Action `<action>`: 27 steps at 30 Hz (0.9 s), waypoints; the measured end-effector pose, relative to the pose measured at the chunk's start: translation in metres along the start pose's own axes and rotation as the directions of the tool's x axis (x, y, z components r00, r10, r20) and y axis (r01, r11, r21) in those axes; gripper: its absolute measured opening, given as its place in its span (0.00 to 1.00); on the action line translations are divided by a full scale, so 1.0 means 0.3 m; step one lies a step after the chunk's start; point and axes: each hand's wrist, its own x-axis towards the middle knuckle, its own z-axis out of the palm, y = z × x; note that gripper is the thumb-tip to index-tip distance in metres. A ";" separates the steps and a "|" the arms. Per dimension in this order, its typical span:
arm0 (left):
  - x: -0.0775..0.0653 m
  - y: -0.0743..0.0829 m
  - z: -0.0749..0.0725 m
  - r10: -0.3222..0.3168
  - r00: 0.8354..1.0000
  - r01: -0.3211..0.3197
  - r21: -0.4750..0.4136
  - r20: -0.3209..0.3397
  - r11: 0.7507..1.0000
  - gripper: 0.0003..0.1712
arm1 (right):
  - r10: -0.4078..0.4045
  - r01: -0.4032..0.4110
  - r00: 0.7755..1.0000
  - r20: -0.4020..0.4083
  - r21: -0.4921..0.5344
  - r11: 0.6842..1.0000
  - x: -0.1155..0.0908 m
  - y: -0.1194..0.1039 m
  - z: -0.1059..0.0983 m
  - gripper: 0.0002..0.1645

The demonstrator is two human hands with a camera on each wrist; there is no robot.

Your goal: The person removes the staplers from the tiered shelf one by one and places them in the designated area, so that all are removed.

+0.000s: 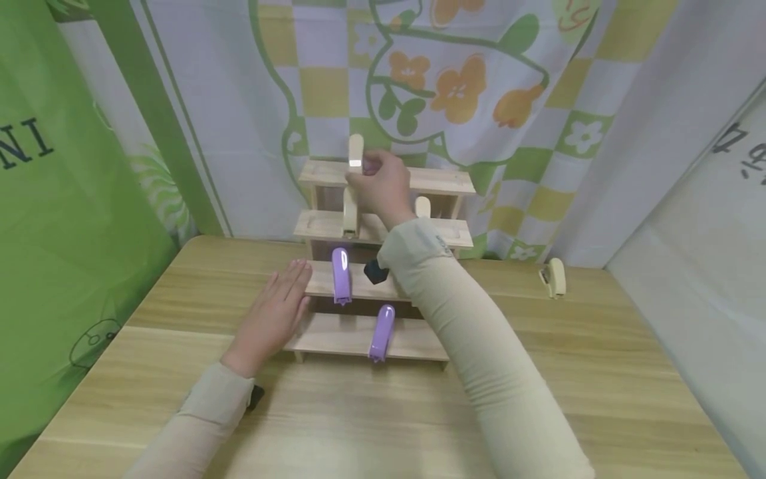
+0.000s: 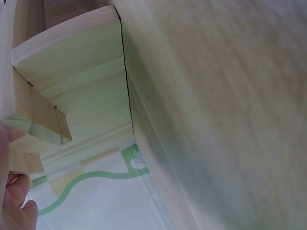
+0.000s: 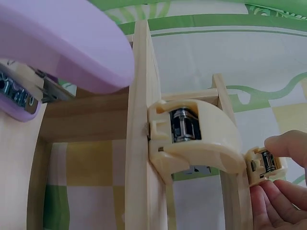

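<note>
A four-step wooden rack [image 1: 335, 340] stands on the table against the curtain. On its top step my right hand [image 1: 385, 185] pinches a cream stapler [image 1: 356, 150] between thumb and fingers; the right wrist view shows its hinge end [image 3: 265, 165] at the step's edge. One step lower are a second cream stapler [image 1: 350, 213] and, partly behind my right wrist, another cream one [image 1: 423, 206]. The lower two steps carry a purple stapler [image 1: 341, 274] and another purple stapler [image 1: 382, 332]. My left hand [image 1: 272, 319] rests, fingers extended, against the rack's left side.
Another cream stapler [image 1: 555, 277] lies on the wooden table [image 1: 598, 372] at the right. A patterned curtain [image 1: 323, 40] hangs right behind the rack, with a green cloth [image 1: 66, 219] at the left and a white one [image 1: 706, 266] at the right.
</note>
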 end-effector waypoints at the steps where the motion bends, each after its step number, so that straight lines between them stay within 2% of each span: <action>1: 0.000 0.000 0.000 0.004 1.000 -0.004 0.002 -0.003 1.000 0.34 | 0.002 -0.002 1.000 0.000 -0.003 1.000 -0.001 -0.001 -0.003 0.36; 7: -0.004 -0.003 0.003 0.015 1.000 -0.014 0.009 -0.019 1.000 0.34 | -0.015 0.015 1.000 -0.016 -0.009 1.000 -0.010 0.003 -0.024 0.34; 13: -0.004 -0.002 0.011 0.020 0.999 -0.020 0.005 -0.028 1.000 0.34 | -0.038 0.040 0.998 -0.040 0.043 0.998 -0.038 0.016 -0.065 0.35; 18: -0.011 -0.001 0.017 0.020 1.000 -0.020 0.009 -0.017 1.000 0.34 | -0.086 0.091 0.995 -0.054 0.092 0.992 -0.085 0.028 -0.112 0.34; 24: -0.009 -0.001 0.016 0.036 0.998 -0.036 0.008 -0.053 0.999 0.34 | -0.222 0.243 0.967 -0.125 0.191 0.951 -0.156 0.046 -0.177 0.29; 27: -0.006 -0.001 0.013 0.036 0.998 -0.036 0.004 -0.059 0.999 0.34 | -0.242 0.278 0.956 -0.167 0.246 0.929 -0.206 0.070 -0.218 0.27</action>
